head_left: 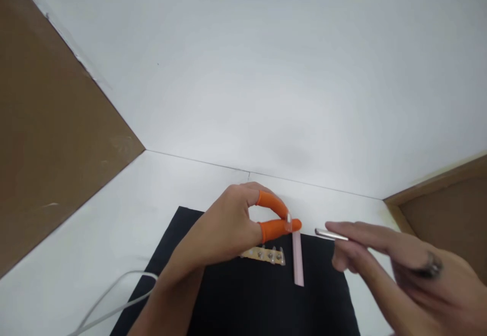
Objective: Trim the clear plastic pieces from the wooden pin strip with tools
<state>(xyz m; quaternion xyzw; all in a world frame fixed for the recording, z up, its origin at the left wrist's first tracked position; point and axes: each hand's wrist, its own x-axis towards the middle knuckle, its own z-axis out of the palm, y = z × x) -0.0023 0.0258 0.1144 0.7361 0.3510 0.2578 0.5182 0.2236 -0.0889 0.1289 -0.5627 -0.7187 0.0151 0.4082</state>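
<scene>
My left hand [228,219] has orange finger cots on its thumb and forefinger. Pinched between those two fingertips is a small clear nail tip [288,221]. My right hand [411,270], to the right and somewhat blurred, is closed around a slim silver rod [330,234] that points left toward the nail tip, apart from it. What kind of tool the rod is I cannot tell. Below my left hand lies a tan strip [262,255] bearing several clear pieces and small metallic dots; its left end is hidden. A pale pink flat bar [298,262] lies beside it.
A black mat [243,300] lies under the strip and the pink bar, on a white surface [167,183]. To the left a pale cable [110,293] loops by my forearm. A white wall rises behind, with brown panels [57,123] at the sides.
</scene>
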